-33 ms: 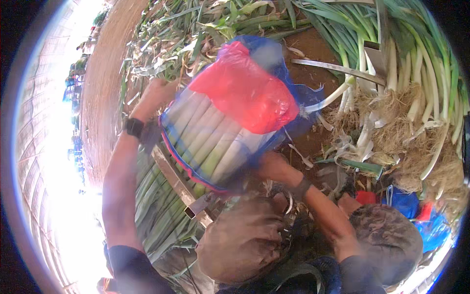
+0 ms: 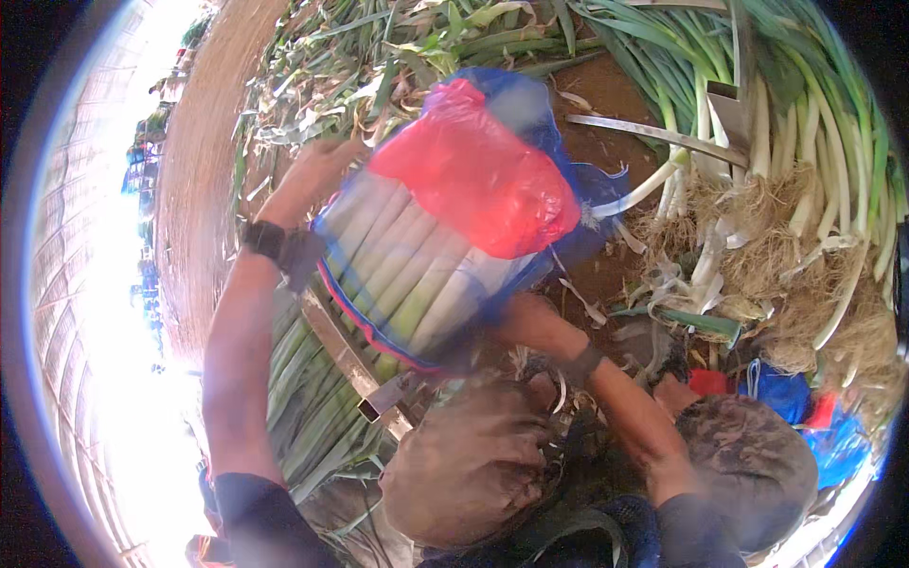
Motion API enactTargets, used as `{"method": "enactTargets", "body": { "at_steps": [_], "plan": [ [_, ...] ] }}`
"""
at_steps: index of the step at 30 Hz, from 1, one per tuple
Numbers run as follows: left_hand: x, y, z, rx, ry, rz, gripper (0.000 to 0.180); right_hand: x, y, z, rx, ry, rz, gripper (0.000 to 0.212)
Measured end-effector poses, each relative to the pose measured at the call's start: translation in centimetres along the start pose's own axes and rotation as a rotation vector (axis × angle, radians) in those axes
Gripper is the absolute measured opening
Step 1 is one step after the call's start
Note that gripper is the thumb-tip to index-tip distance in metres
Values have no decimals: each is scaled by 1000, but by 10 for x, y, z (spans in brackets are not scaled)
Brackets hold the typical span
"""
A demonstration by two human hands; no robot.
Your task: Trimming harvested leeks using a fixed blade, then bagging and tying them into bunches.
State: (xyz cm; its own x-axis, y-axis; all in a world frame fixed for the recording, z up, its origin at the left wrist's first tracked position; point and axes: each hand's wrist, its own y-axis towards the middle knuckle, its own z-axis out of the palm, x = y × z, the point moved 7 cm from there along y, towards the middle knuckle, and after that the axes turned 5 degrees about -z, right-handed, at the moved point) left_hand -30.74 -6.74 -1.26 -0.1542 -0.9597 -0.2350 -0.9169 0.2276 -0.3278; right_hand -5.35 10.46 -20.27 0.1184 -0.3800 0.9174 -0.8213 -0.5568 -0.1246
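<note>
A blue mesh bag (image 2: 592, 194) with a red panel (image 2: 473, 175) lies around a row of leeks (image 2: 398, 260), their pale stalks showing through. Its red and blue hem (image 2: 355, 308) crosses them at the lower left. At the bag's upper left edge, my left hand (image 2: 327, 168) has curled fingers and seems to grip the hem; motion blurs it. My right hand (image 2: 538, 324) is closed on the bag's lower right side, its fingertips hidden. Green leaves (image 2: 317, 417) stick out below the hem, over a metal bar (image 2: 336, 346).
Leeks with long roots (image 2: 805, 199) are heaped at the right beside a metal upright (image 2: 734, 109) and a thin bar (image 2: 653, 131). Leaf scraps (image 2: 322, 85) cover the far ground. Two cloth-covered knees (image 2: 464, 464) rise near me. Blue and red bags (image 2: 781, 388) lie at the lower right.
My left hand has shifted slightly right and away from me, and the hem's left end has edged right. My right hand and most of the bag hardly move.
</note>
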Motion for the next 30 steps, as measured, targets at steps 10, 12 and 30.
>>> {"method": "enactTargets", "body": {
  "at_steps": [10,12,30],
  "plan": [
    [4,-14,0,111,363,-70,19,0,-4,-19,67,205,-27,41],
    [5,-39,2,107,639,81,14,-21,-10,-1,81,-66,8,34],
    [-59,32,30,77,225,466,33,-120,7,-49,-407,454,-175,58]
  ]
}}
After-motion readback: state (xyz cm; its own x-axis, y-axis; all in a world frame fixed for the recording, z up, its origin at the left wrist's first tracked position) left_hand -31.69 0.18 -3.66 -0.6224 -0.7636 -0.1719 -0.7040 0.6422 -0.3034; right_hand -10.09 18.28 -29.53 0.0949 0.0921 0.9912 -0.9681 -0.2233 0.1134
